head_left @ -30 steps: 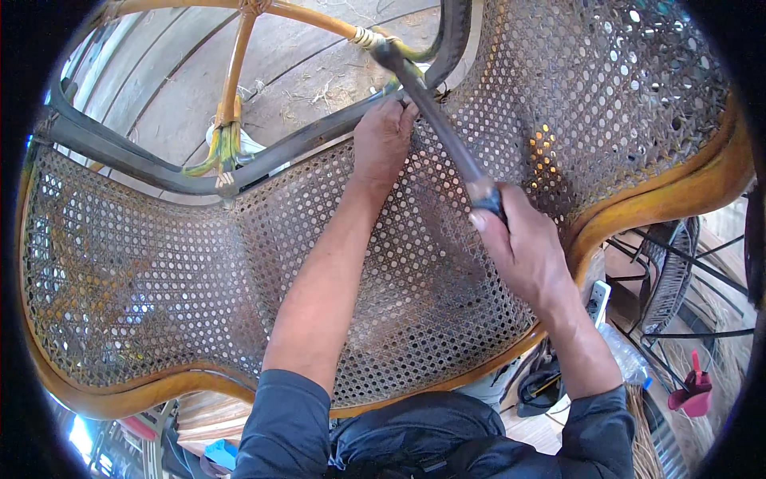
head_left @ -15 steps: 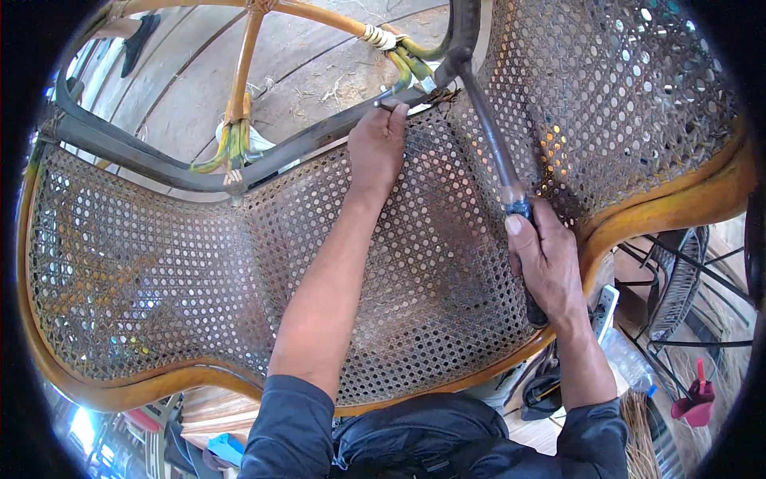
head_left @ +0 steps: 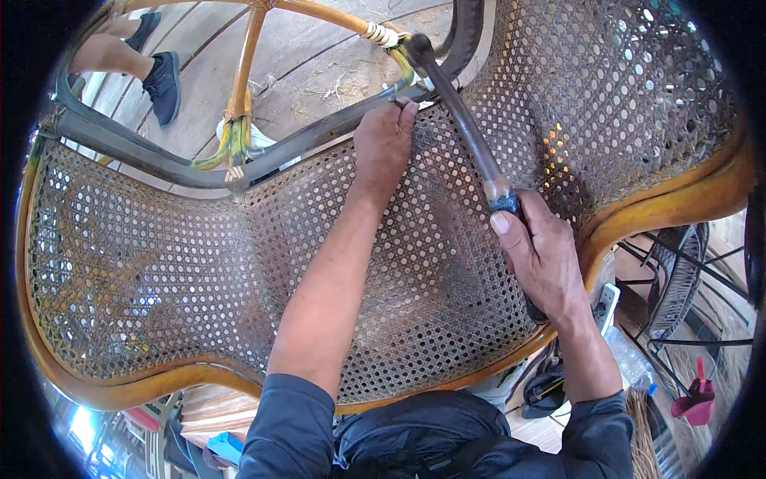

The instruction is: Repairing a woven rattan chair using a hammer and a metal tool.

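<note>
A curved rattan chair frame with woven cane webbing (head_left: 319, 263) spreads in front of me. My right hand (head_left: 544, 251) is wrapped round the blue-black grip of a hammer (head_left: 465, 120). The hammer's dark head is raised past the fingers of my left hand, near the dark inner rail (head_left: 307, 140). My left hand (head_left: 383, 152) rests at that rail, where the cane meets it. Its thumb and fingers pinch a short, thin metal rod, like a punch, mostly hidden by the fingers.
Tan rattan struts (head_left: 243, 72) with yellow-green ends join the rail at the far side. Another person's shoe (head_left: 163, 88) stands on the plank floor at upper left. At lower right are a plastic bottle (head_left: 630, 359), a red cloth-like item (head_left: 694, 401) and a black-framed woven chair (head_left: 678, 279).
The hammer head has swung left and away from me, nearer my left hand. My left hand has shifted slightly right. The other person's leg and shoe have come further into view.
</note>
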`<move>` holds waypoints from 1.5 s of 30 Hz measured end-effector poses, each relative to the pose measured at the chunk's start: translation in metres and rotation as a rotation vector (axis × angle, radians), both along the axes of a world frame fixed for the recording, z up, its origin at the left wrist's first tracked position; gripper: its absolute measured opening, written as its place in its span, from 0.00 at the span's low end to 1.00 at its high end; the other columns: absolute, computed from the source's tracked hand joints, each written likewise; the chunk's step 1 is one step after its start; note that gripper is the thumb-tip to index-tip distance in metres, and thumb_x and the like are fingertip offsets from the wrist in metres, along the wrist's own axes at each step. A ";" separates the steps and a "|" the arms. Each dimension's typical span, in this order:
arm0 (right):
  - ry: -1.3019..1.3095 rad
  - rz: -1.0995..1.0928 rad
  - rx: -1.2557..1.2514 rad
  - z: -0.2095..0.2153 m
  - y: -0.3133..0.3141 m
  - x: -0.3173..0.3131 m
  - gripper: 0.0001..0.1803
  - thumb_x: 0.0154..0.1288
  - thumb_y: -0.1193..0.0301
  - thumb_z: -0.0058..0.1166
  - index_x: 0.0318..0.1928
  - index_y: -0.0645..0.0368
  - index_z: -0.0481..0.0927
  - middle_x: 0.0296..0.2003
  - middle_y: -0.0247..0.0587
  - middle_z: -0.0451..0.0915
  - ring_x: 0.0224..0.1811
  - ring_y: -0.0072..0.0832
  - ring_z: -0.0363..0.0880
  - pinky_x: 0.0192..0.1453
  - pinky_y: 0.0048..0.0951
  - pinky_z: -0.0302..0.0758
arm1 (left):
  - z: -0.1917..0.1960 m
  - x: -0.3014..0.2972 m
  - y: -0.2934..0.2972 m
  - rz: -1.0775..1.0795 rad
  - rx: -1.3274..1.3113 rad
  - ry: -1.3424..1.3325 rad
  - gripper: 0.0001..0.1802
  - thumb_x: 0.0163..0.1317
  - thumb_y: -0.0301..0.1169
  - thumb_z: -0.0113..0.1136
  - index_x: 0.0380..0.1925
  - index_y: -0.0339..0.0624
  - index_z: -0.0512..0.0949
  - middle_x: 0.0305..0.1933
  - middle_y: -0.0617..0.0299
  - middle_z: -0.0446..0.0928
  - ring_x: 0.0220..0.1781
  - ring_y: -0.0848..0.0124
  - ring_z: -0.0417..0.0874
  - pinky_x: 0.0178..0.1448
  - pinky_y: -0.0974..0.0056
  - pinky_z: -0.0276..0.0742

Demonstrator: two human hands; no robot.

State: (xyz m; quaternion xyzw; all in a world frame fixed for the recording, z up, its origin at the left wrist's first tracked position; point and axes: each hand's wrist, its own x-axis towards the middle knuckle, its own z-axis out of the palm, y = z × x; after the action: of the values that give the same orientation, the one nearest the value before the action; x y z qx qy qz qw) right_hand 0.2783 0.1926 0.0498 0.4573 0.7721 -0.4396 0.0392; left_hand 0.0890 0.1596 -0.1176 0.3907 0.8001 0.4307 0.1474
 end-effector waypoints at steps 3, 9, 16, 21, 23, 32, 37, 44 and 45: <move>0.096 0.045 0.082 0.010 -0.005 -0.008 0.18 0.68 0.57 0.50 0.41 0.61 0.71 0.24 0.55 0.74 0.31 0.55 0.76 0.33 0.46 0.71 | -0.009 -0.003 0.004 -0.043 -0.031 0.159 0.14 0.66 0.40 0.52 0.32 0.40 0.77 0.32 0.50 0.78 0.37 0.50 0.77 0.41 0.50 0.72; -0.057 0.218 0.216 -0.017 0.007 -0.007 0.16 0.68 0.60 0.49 0.41 0.62 0.70 0.27 0.59 0.76 0.31 0.57 0.77 0.32 0.50 0.70 | -0.010 -0.005 0.005 -0.114 -0.052 0.164 0.15 0.65 0.41 0.52 0.33 0.39 0.76 0.34 0.51 0.78 0.39 0.50 0.78 0.43 0.50 0.73; -0.069 0.146 0.142 -0.009 0.001 -0.010 0.15 0.68 0.60 0.48 0.41 0.61 0.70 0.26 0.59 0.76 0.33 0.58 0.77 0.35 0.51 0.72 | -0.007 -0.004 0.002 -0.090 -0.084 0.117 0.14 0.65 0.40 0.52 0.33 0.39 0.76 0.33 0.49 0.78 0.39 0.49 0.78 0.43 0.49 0.73; -0.046 0.004 0.136 -0.009 0.006 -0.003 0.15 0.69 0.61 0.49 0.39 0.62 0.71 0.24 0.57 0.75 0.28 0.55 0.76 0.32 0.44 0.72 | 0.004 -0.002 0.000 -0.010 -0.125 0.007 0.16 0.67 0.40 0.50 0.32 0.37 0.76 0.32 0.47 0.77 0.37 0.47 0.78 0.42 0.49 0.72; -0.014 -0.101 0.026 -0.007 0.004 -0.001 0.16 0.69 0.60 0.49 0.39 0.63 0.71 0.22 0.54 0.73 0.24 0.50 0.72 0.31 0.40 0.71 | -0.002 -0.007 -0.006 0.174 0.078 -0.191 0.16 0.68 0.39 0.49 0.34 0.36 0.77 0.32 0.45 0.77 0.37 0.46 0.78 0.41 0.51 0.72; -0.004 -0.055 -0.008 -0.022 0.004 0.006 0.20 0.69 0.56 0.48 0.39 0.63 0.71 0.25 0.55 0.73 0.28 0.52 0.75 0.33 0.40 0.72 | -0.011 -0.001 -0.002 0.089 0.116 -0.033 0.12 0.65 0.36 0.55 0.31 0.37 0.76 0.29 0.46 0.76 0.33 0.48 0.79 0.36 0.54 0.73; -0.020 -0.065 -0.057 -0.019 0.002 0.002 0.20 0.69 0.56 0.49 0.40 0.63 0.71 0.26 0.57 0.74 0.31 0.56 0.76 0.34 0.42 0.72 | -0.014 -0.002 -0.003 0.081 0.161 -0.021 0.11 0.64 0.35 0.56 0.31 0.37 0.75 0.28 0.46 0.76 0.32 0.48 0.79 0.36 0.54 0.73; 0.009 -0.005 -0.014 -0.005 0.002 -0.006 0.21 0.68 0.54 0.49 0.37 0.62 0.69 0.24 0.56 0.73 0.29 0.57 0.76 0.30 0.45 0.71 | -0.014 -0.001 -0.001 0.026 0.098 0.031 0.09 0.64 0.33 0.56 0.30 0.37 0.75 0.28 0.48 0.76 0.32 0.50 0.78 0.37 0.53 0.73; 0.012 0.015 -0.017 -0.002 0.001 -0.007 0.21 0.68 0.53 0.48 0.37 0.62 0.68 0.23 0.55 0.73 0.28 0.57 0.76 0.29 0.46 0.71 | -0.014 -0.002 -0.002 0.012 0.054 0.047 0.09 0.64 0.33 0.55 0.31 0.37 0.75 0.29 0.48 0.76 0.33 0.51 0.78 0.38 0.53 0.73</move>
State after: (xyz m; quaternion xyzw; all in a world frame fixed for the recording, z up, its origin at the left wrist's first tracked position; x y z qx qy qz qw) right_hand 0.2710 0.1936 0.0483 0.4484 0.7719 -0.4487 0.0418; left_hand 0.0875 0.1573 -0.1315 0.3997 0.7939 0.4435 0.1152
